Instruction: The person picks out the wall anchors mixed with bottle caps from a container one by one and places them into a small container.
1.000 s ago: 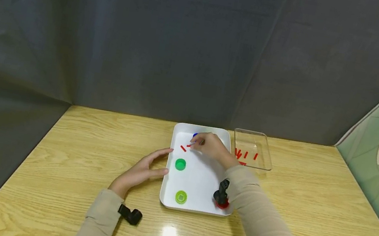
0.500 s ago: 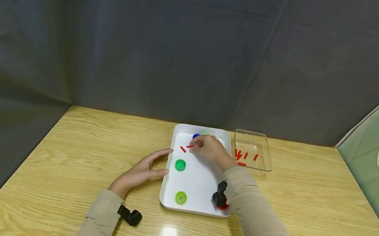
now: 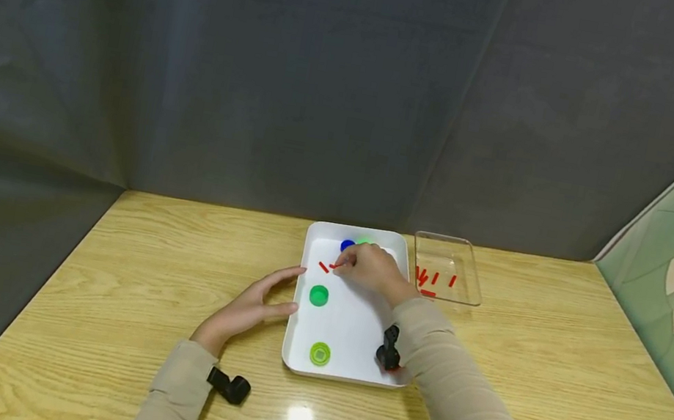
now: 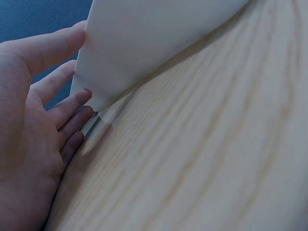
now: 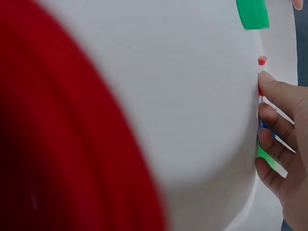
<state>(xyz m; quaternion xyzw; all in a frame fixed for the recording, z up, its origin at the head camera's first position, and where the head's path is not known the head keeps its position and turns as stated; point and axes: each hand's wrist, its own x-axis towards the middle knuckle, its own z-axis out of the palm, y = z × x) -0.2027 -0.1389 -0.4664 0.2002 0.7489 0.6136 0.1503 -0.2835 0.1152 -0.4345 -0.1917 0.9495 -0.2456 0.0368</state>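
Observation:
My right hand (image 3: 370, 269) reaches into the white tray (image 3: 356, 332) and pinches a small red stick (image 3: 334, 266) between thumb and fingers, low over the tray floor. Just left of it lies a second red stick (image 3: 324, 267). A green bottle cap (image 3: 319, 295) sits nearer to me. Beyond the fingers are a blue cap (image 3: 347, 245) and a light green cap (image 3: 365, 241), both partly hidden. My left hand (image 3: 250, 308) rests against the tray's left side, its fingers spread and fairly straight; in the left wrist view the fingertips (image 4: 79, 33) meet the tray wall.
A clear box (image 3: 474, 292) with several red sticks (image 3: 435, 278) stands right of the tray. A lime cap (image 3: 320, 354) sits at the tray's near left. A red cap (image 5: 72, 125) fills much of the right wrist view. A dark curtain (image 3: 304, 86) closes the back.
My right hand has shifted slightly toward me with the red stick, and more of the blue and light green caps shows. The left hand keeps its place at the tray.

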